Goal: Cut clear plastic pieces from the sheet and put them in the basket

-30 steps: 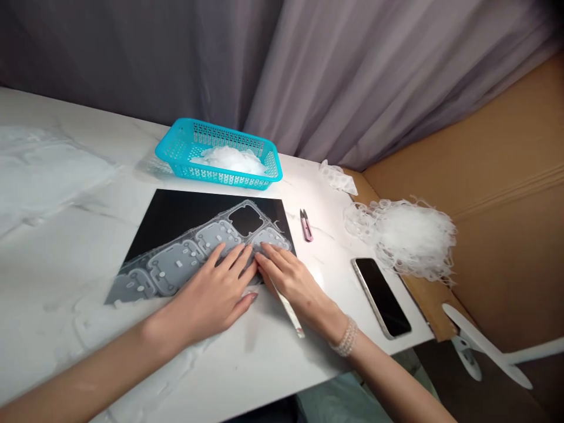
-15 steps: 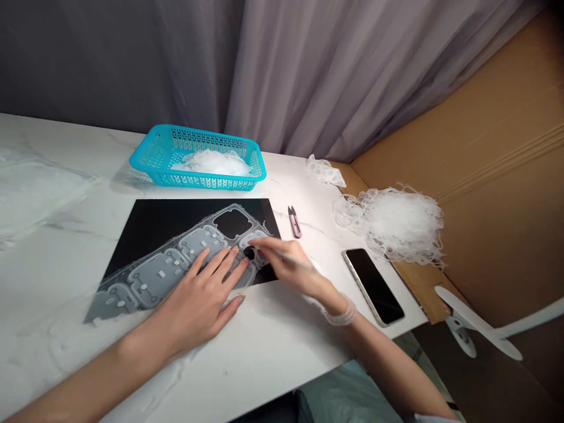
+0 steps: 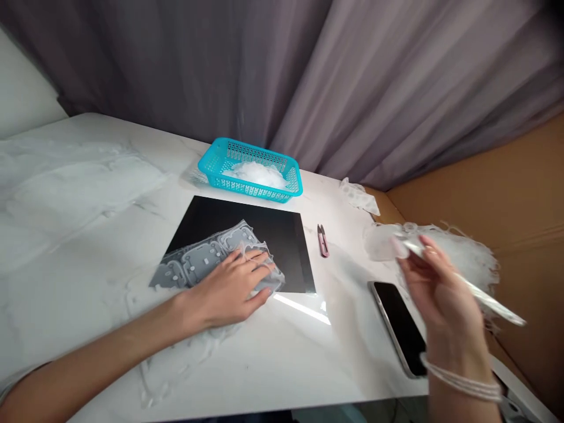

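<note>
Looks partway to us: white bits (image 3: 259,174) in the blue basket (image 3: 253,190), scraps (image 3: 478,252) at right, but several dotted panels (image 3: 198,263) still sit in our clear, ragged sheet (image 3: 235,235) on the black board (image 3: 284,238). Our left hand (image 3: 235,289) lies flat on it; our right hand (image 3: 447,291) grips a slim stick (image 3: 493,301), a bit blurry.
</note>
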The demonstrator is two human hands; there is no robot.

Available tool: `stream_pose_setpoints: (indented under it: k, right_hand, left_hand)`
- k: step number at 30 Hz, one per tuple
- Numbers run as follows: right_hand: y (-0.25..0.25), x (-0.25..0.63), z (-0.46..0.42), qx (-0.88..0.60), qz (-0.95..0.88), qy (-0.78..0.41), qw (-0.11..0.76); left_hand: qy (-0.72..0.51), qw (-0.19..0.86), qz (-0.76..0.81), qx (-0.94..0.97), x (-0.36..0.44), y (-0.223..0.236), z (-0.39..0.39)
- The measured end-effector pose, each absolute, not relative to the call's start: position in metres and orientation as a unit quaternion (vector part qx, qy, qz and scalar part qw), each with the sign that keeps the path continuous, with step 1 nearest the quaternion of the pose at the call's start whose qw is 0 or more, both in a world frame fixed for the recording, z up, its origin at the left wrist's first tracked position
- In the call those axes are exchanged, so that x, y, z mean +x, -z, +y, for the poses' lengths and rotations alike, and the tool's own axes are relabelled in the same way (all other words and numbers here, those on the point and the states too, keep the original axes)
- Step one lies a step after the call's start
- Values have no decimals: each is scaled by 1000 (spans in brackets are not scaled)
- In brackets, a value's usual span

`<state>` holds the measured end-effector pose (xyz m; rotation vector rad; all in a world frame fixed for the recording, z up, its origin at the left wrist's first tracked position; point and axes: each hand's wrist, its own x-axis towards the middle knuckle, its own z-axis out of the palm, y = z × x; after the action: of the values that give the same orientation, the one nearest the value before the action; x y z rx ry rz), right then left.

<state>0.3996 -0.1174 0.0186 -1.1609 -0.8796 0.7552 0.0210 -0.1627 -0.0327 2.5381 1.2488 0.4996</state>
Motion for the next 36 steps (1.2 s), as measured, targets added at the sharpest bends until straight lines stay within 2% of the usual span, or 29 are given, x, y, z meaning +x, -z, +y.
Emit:
stream_pose_setpoints:
  k: [5,8,13,15,17,19,21,23,27,29,32,36]
  right_hand:
    - [-29,291,-119,-450,-473,-493,575]
    - [-44,268,-115,-437,-507,-495,554]
    - [-55,261,-112,-396,-495,-532,561]
    - [-52,254,-112,-370,-487,-537,581]
    - [-47,242,-115,-345,-499,-535,588]
    - [-42,228,-120,-327,-524,-561,551]
    - [-40,217,-127,-321,-548,-608,476]
    - [-40,213,-132,-331,-561,-615,444]
    - [-40,221,-130,-397,-549,-480,557]
    - [-35,225,-126,-433,-532,-435,583]
    - [-24,224,-125,-467,-527,-436,561]
    - [-13,213,-131,-467,-547,-496,486]
  left_hand:
    - [-242,251,451,822,37,-7,-131]
    - [-263,339,444,786,56,-21,-108]
    - [-312,468,431,705,68,-18,-101]
    - [-365,584,430,583,62,-16,-111]
    - [-425,720,394,382,52,-17,-123]
    - [-457,803,322,204,43,-19,-134]
    - [-465,835,263,134,34,-20,-141]
    - [-464,848,231,105,28,-18,-144]
    - [-439,867,215,101,20,-9,-146]
    - [-429,873,207,102,18,-6,-146]
    - [-426,878,192,101,16,-5,-147]
    - [-428,881,182,85,18,-6,-149]
